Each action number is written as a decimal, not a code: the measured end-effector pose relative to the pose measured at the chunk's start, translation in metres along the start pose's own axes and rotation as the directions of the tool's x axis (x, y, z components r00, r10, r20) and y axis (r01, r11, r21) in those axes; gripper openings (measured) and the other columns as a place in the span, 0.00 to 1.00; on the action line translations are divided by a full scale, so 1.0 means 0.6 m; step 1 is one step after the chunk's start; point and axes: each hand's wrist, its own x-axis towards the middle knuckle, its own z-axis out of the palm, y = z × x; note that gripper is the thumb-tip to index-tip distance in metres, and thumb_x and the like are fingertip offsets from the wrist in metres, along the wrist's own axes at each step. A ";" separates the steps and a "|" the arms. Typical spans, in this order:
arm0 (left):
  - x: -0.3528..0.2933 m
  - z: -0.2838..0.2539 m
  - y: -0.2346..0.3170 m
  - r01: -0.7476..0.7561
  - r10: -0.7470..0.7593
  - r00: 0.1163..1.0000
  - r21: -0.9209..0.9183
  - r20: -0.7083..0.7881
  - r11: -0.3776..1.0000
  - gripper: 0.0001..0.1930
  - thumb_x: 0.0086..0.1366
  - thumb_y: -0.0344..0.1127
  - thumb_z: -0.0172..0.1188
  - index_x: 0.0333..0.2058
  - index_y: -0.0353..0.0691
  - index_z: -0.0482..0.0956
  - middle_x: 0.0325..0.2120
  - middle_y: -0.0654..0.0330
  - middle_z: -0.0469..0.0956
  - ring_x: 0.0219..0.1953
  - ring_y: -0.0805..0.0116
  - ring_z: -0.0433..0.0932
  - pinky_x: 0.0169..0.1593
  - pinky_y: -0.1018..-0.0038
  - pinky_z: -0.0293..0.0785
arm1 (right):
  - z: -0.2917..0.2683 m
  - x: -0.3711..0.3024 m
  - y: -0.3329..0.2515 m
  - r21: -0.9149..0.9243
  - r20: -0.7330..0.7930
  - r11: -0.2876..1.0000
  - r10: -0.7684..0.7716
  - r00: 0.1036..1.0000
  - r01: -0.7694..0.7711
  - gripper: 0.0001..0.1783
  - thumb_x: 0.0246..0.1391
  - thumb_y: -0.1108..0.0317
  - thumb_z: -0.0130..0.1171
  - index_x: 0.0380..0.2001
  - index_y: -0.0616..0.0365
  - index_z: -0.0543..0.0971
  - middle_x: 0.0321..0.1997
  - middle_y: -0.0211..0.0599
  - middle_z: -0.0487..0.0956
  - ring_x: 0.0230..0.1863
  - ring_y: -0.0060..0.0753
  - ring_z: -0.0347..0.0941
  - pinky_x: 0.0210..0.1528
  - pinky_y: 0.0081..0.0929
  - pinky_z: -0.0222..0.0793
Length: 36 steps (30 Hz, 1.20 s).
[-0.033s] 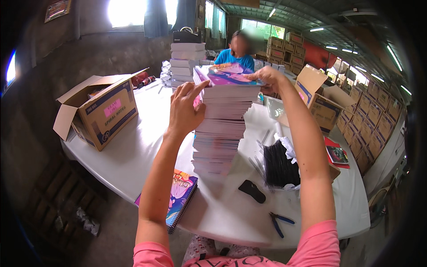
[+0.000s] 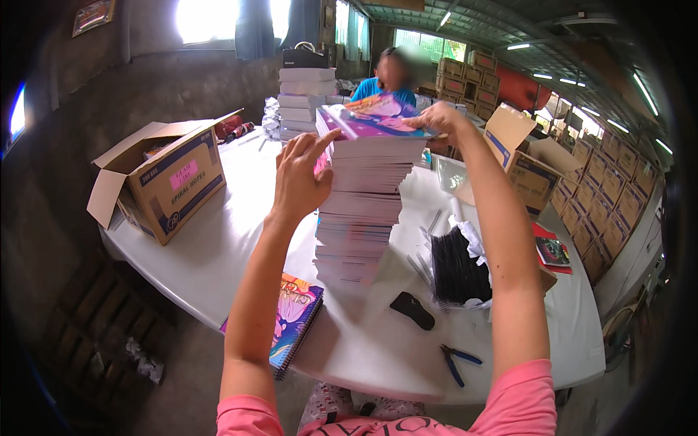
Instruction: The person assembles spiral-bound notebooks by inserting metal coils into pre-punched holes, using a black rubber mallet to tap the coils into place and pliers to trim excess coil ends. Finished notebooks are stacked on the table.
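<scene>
A tall stack of loose, unbound notebooks point(image 2: 363, 196) stands on the white table before me. On top lies a colourful purple notebook cover point(image 2: 371, 125), its far part bowed upward. My right hand point(image 2: 447, 123) grips the cover's right edge, thumb on top and the other fingers partly hidden. My left hand point(image 2: 299, 171) rests at the stack's left side, its index fingertip at the near left corner of the cover and its thumb apart from the fingers. Beneath my left forearm lies a spiral-bound notebook point(image 2: 297, 320), partly covered by the arm.
Black spiral coils point(image 2: 459, 267) fill a container at the right. Pliers point(image 2: 458, 363) and a flat black object point(image 2: 412, 311) lie near the front edge. An open carton point(image 2: 182, 185) stands left, another point(image 2: 531, 182) right. A person in blue point(image 2: 382, 89) is behind the stack, beside piled paper blocks point(image 2: 305, 91).
The far part of the purple cover bows up slightly higher, and my right hand has shifted a little with it. My left hand stays at the stack's side.
</scene>
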 end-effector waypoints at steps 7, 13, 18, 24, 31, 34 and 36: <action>0.007 -0.048 0.040 -0.006 0.013 0.998 0.127 -0.054 0.992 0.26 0.48 0.31 0.59 0.50 0.47 0.73 0.52 0.53 0.61 0.54 0.52 0.61 0.54 0.60 0.58 | -0.076 -0.110 0.041 -0.063 -0.448 0.867 -0.467 0.762 0.494 0.18 0.46 0.64 0.66 0.37 0.63 0.76 0.27 0.34 0.78 0.22 0.19 0.73 0.16 0.21 0.68; -0.129 -0.058 0.233 -0.234 0.242 0.951 0.062 -0.193 0.970 0.29 0.50 0.37 0.63 0.53 0.43 0.70 0.53 0.48 0.61 0.57 0.49 0.60 0.57 0.57 0.58 | -0.034 -0.326 0.167 -0.320 -0.143 0.694 -0.709 0.691 0.645 0.11 0.45 0.76 0.60 0.36 0.62 0.77 0.30 0.39 0.81 0.32 0.24 0.76 0.36 0.18 0.70; -0.310 0.038 0.318 -0.081 0.088 0.952 -0.037 0.293 0.996 0.22 0.54 0.43 0.58 0.49 0.47 0.75 0.41 0.58 0.71 0.51 0.61 0.67 0.59 0.59 0.52 | 0.138 -0.499 0.289 -0.396 0.189 0.725 -0.536 0.823 0.563 0.20 0.33 0.71 0.65 0.37 0.50 0.77 0.30 0.33 0.78 0.30 0.35 0.76 0.29 0.32 0.70; -0.377 0.111 0.259 -0.162 0.150 0.950 0.021 0.273 0.987 0.13 0.52 0.48 0.63 0.30 0.47 0.74 0.21 0.71 0.68 0.26 0.74 0.66 0.39 0.72 0.58 | 0.101 -0.416 0.353 0.171 0.684 0.903 -0.397 0.612 0.395 0.24 0.36 0.64 0.68 0.41 0.57 0.77 0.34 0.35 0.79 0.35 0.34 0.76 0.37 0.29 0.71; -0.378 0.115 0.240 -0.327 0.341 0.933 -0.132 0.112 0.936 0.13 0.47 0.44 0.68 0.22 0.49 0.71 0.16 0.73 0.65 0.24 0.76 0.64 0.39 0.73 0.61 | 0.234 -0.214 0.509 -0.521 -0.079 0.853 -0.098 0.992 0.043 0.15 0.51 0.62 0.55 0.41 0.57 0.76 0.39 0.42 0.77 0.39 0.45 0.75 0.40 0.38 0.71; -0.387 0.114 0.243 -0.324 0.331 0.934 -0.072 0.133 0.943 0.14 0.49 0.48 0.65 0.23 0.48 0.72 0.21 0.71 0.67 0.30 0.74 0.68 0.51 0.63 0.56 | 0.268 -0.196 0.549 -0.759 -0.073 0.642 -0.255 0.964 0.112 0.10 0.51 0.65 0.52 0.34 0.57 0.76 0.44 0.43 0.75 0.44 0.45 0.74 0.39 0.42 0.72; -0.401 0.116 0.249 -0.258 0.257 0.950 -0.016 0.180 0.966 0.18 0.49 0.53 0.63 0.25 0.47 0.71 0.25 0.68 0.69 0.38 0.71 0.70 0.59 0.55 0.45 | 0.271 -0.191 0.536 -0.754 -0.045 0.654 -0.148 0.988 0.064 0.05 0.49 0.70 0.51 0.29 0.57 0.75 0.41 0.45 0.76 0.43 0.48 0.75 0.38 0.45 0.73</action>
